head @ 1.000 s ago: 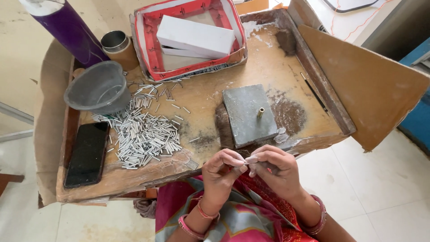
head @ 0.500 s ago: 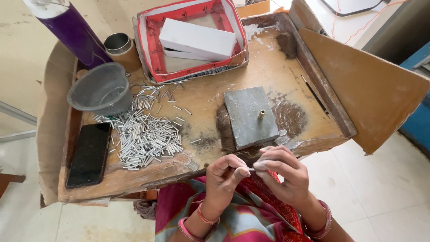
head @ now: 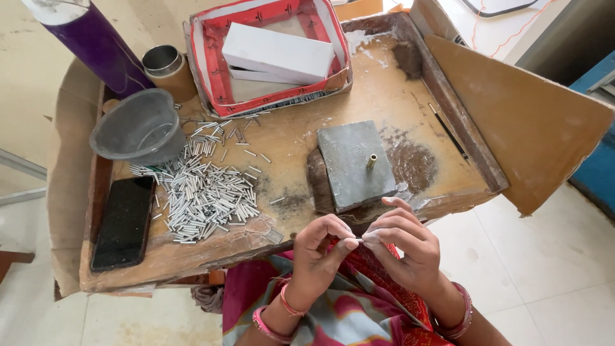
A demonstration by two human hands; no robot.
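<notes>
My left hand point(head: 322, 253) and my right hand point(head: 405, 247) meet over my lap, just off the near edge of the wooden work table point(head: 288, 138). Their fingertips pinch one small silvery tube point(head: 357, 240) between them; most of it is hidden by the fingers. A pile of several short metal tubes point(head: 204, 192) lies on the table to the left of my hands. Straight ahead of my hands rests a grey stone slab point(head: 355, 163) with a small brass pin point(head: 371, 160) standing upright on it.
A black phone point(head: 123, 221) lies at the table's left edge, next to a grey plastic bowl point(head: 138, 128). Behind stand a small tin point(head: 165, 64), a purple tube point(head: 90, 41) and a red tray point(head: 269, 51) holding white boxes. A cardboard flap point(head: 519, 128) rises at the right.
Both hands have drifted slightly lower and closer to my lap, with the fingertips still pinched together on the small tube. Nothing on the table has moved.
</notes>
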